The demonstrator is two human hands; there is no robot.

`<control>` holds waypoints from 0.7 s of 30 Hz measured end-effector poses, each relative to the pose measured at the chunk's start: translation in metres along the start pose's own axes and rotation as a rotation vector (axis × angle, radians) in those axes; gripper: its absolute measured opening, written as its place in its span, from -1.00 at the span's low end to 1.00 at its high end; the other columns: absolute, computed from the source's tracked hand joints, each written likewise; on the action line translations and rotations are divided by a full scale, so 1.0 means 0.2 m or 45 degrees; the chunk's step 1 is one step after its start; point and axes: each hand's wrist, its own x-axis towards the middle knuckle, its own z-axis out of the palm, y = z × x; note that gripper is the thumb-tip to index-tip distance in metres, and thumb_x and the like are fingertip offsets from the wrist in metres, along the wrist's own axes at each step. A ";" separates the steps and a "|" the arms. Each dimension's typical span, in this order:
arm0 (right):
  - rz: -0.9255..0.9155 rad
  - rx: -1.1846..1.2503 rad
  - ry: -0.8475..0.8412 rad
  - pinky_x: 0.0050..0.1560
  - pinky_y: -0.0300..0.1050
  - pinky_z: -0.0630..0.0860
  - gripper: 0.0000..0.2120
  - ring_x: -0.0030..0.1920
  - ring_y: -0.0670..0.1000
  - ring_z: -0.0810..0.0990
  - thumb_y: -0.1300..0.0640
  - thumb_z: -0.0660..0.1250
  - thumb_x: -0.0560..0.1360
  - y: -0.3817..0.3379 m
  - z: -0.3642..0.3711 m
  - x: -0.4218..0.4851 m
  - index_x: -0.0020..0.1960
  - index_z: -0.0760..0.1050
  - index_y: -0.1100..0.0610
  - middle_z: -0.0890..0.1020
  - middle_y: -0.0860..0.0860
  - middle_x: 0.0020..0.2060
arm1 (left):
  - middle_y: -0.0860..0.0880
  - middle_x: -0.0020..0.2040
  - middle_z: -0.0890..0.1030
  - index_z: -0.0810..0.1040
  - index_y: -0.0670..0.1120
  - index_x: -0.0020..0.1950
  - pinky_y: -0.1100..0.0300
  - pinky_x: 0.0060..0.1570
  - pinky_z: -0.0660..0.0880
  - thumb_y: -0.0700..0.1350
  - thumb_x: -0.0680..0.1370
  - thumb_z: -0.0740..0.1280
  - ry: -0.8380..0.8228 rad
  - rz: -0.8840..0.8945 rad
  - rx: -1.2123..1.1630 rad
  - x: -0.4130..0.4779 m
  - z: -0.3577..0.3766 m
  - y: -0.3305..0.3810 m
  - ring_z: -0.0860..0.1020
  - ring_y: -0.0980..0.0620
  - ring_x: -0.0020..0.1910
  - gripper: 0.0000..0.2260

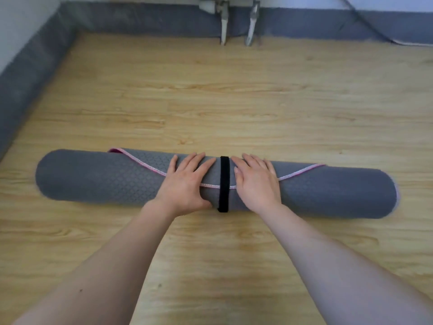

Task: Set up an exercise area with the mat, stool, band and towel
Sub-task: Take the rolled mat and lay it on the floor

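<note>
left hand (187, 184) lies palm down on top of the rolled mat (98, 178), fingers spread and pointing away and a bit right, thumb tucked at the near side of the roll by the black strap (223, 184). flat and open, pressing on the roll rather than closed round it. right hand (256, 182) mirrors it just on the other side of the strap, palm down, fingers splayed and angled away-left, also open and resting on the mat. the two hands sit close either side of the strap, not touching each other. both forearms bare, reaching forward from the bottom corners of the view and converging toward the middle of the roll, wrists fairly straight.

mat is grey with a diamond texture and pink stitched edge, rolled up tight, lying crosswise on the wooden floor (210, 95), strap wrapped around its middle. loose outer edge of the mat runs diagonally across the top of the roll under both hands.

beyond it, grey skirting (140, 18) along the walls, two pipes (236, 22) coming down at the far wall, a cable (375, 26) to the right.
</note>
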 end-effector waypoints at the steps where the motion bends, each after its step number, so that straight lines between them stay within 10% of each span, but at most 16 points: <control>1: -0.016 0.025 -0.007 0.45 0.08 0.16 -0.61 0.43 0.10 0.33 0.05 0.04 0.63 0.01 -0.01 0.04 0.40 0.42 0.01 0.44 0.08 0.40 | -0.01 0.56 0.06 -0.01 0.12 0.55 -0.13 0.48 -0.17 0.27 0.23 0.43 -0.011 0.002 0.043 0.03 -0.01 -0.01 -0.01 0.01 0.54 0.01; 8: -0.220 0.049 -0.155 0.54 0.09 -0.03 -0.24 0.53 0.04 0.13 -0.37 0.13 0.44 0.04 -0.06 -0.06 0.54 0.18 -0.03 0.23 0.04 0.52 | -0.03 0.57 0.04 -0.08 0.14 0.55 -0.17 0.48 -0.15 0.40 0.23 0.40 -0.005 -0.128 0.065 0.03 0.00 -0.06 -0.04 -0.02 0.55 0.05; 21: -0.170 -0.361 -0.289 0.49 0.28 -0.14 0.22 0.56 0.14 -0.09 -0.22 0.52 0.28 0.01 -0.06 -0.03 0.56 -0.31 -0.07 -0.05 0.10 0.57 | -0.11 0.57 -0.06 -0.29 0.10 0.54 -0.19 0.47 -0.18 0.22 0.32 0.47 0.044 -0.037 0.280 -0.03 0.02 -0.05 -0.09 -0.08 0.55 0.10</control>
